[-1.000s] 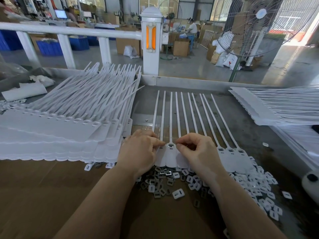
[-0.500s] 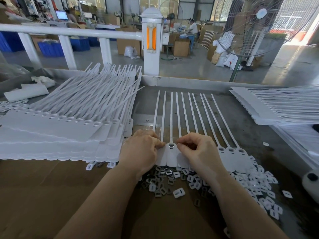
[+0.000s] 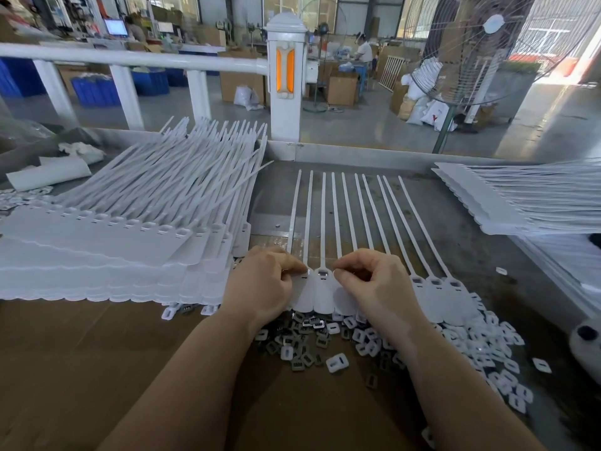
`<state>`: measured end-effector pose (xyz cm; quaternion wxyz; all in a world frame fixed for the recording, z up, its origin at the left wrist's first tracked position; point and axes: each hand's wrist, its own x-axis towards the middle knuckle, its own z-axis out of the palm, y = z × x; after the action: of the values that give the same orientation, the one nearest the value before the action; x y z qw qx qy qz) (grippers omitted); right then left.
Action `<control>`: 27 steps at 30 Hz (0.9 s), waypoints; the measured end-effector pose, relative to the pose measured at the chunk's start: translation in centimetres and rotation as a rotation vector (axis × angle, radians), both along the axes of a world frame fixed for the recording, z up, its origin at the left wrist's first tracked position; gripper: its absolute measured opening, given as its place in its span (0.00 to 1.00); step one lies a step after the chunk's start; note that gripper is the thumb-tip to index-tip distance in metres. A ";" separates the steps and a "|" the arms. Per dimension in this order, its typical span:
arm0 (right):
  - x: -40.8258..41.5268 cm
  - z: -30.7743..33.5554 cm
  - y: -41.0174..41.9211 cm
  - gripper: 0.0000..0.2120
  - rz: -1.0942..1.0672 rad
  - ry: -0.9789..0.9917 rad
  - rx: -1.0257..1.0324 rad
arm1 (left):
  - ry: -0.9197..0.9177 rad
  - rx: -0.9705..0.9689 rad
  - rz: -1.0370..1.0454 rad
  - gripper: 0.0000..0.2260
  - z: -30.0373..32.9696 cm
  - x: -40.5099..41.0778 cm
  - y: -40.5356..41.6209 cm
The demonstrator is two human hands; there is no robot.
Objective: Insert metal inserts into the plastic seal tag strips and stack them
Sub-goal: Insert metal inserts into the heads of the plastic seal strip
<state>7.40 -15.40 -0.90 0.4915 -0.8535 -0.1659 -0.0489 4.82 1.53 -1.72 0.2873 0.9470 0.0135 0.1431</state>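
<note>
Head camera: left hand (image 3: 260, 284) and right hand (image 3: 377, 284), fingers curled, pinch the seal tag strip (image 3: 325, 242) lying flat on the workbench (image 3: 422, 222); metal inserts (image 3: 299, 343) heaped just below; stacked strips (image 3: 130, 222) at left.

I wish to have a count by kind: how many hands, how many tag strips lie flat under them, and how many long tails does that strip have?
Hands: 2 (left hand, right hand)
Tag strip under them: 1
Tails on it: 10
Total: 13
</note>
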 end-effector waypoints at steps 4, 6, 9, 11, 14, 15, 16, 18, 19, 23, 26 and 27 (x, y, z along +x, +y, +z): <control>-0.1 0.1 0.0 0.04 0.008 0.003 0.002 | 0.009 0.178 -0.002 0.14 0.4 0.0 -0.5; -0.1 0.1 0.0 0.04 0.012 0.000 -0.003 | 0.019 0.249 0.008 0.13 0.4 0.0 -0.7; -0.2 0.2 0.0 0.04 0.010 -0.019 -0.010 | 0.019 0.234 0.032 0.13 0.3 0.0 -0.9; -0.2 0.2 0.0 0.04 0.010 -0.037 -0.011 | -0.002 0.185 0.043 0.12 0.1 0.0 -0.9; -0.2 0.3 0.0 0.05 0.021 -0.073 -0.022 | -0.043 0.097 0.061 0.11 0.0 -0.2 -0.9; -0.2 0.4 -0.1 0.05 0.034 -0.087 -0.028 | -0.053 0.080 0.069 0.11 0.1 -0.3 -0.8; -0.2 0.5 -0.2 0.06 0.057 -0.097 -0.034 | -0.063 0.069 0.076 0.11 0.1 -0.3 -0.8; -0.3 0.9 -0.5 0.07 0.143 -0.090 -0.063 | -0.079 0.054 0.085 0.10 0.1 -0.4 -0.7; -0.3 1.2 -0.7 0.07 0.206 -0.073 -0.101 | -0.084 0.048 0.087 0.10 0.1 -0.4 -0.7; -0.4 2.1 -1.3 0.06 0.450 0.033 -0.296 | -0.090 0.039 0.100 0.09 0.0 -0.4 -0.4; -0.4 2.2 -1.5 0.06 0.544 0.071 -0.425 | -0.095 0.031 0.106 0.09 -0.1 -0.3 -0.4; -0.4 2.2 -1.5 0.07 0.562 0.063 -0.472 | -0.097 0.031 0.106 0.09 0.0 -0.3 -0.4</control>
<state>7.04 -16.91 1.30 0.2801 -0.8657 -0.3852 0.1541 4.51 1.09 -1.76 0.2647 0.9413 0.0477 0.2041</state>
